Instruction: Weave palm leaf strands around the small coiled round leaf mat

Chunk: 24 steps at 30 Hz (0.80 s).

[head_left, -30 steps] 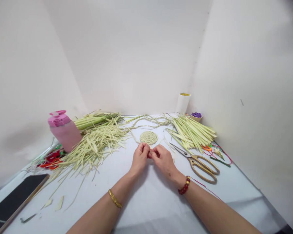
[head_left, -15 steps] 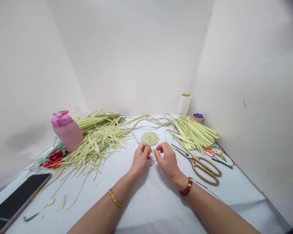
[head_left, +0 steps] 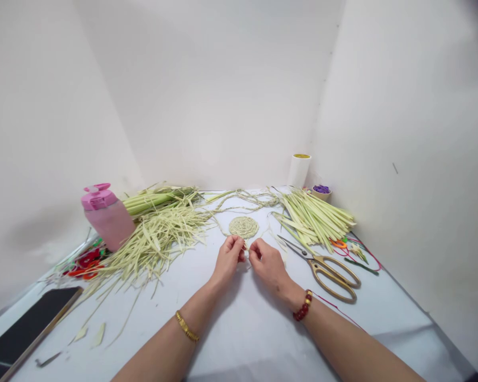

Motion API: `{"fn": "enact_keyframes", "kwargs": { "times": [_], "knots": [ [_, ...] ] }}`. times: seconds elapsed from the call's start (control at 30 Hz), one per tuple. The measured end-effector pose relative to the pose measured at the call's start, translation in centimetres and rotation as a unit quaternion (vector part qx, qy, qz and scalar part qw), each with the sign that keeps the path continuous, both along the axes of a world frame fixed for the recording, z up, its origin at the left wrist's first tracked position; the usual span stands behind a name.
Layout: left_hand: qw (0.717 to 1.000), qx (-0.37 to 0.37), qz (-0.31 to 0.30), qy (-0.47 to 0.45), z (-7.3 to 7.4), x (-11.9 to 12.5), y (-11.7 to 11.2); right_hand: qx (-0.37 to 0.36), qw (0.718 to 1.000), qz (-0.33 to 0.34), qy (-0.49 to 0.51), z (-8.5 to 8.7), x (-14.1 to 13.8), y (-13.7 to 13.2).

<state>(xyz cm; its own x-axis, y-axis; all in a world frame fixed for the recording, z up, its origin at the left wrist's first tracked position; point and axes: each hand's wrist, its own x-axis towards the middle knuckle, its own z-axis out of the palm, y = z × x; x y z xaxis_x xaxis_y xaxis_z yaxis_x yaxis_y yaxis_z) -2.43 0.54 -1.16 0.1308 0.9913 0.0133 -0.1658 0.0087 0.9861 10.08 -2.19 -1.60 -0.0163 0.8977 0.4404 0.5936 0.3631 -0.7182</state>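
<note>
The left hand (head_left: 228, 260) and right hand (head_left: 269, 263) each pinch one thin pale strand (head_left: 246, 246) in their fingertips, though it is hard to see, just below one coiled round mat (head_left: 244, 227). Nearby are one pair of scissors (head_left: 326, 270), two heaps of palm strips (head_left: 155, 239) and one pink bottle (head_left: 107, 218), on a white table (head_left: 239, 329) between white walls (head_left: 207, 95).

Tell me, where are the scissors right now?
In the head view, the gold-handled scissors lie to the right of the right hand, just below the bundle of green leaf strips.
</note>
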Motion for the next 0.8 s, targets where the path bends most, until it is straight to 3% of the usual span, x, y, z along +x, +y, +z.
{"fn": "enact_keyframes", "kwargs": {
  "times": [0.5,0.8],
  "knots": [
    [0.999,-0.001,-0.028,-0.031,0.28,0.04,0.02,-0.034,0.999,0.022,0.012,0.33,0.00,-0.27],
    [0.997,-0.013,-0.044,-0.055,0.28,0.10,-0.24,-0.044,0.998,0.008,-0.036,0.37,-0.13,-0.33]
  ]
}}
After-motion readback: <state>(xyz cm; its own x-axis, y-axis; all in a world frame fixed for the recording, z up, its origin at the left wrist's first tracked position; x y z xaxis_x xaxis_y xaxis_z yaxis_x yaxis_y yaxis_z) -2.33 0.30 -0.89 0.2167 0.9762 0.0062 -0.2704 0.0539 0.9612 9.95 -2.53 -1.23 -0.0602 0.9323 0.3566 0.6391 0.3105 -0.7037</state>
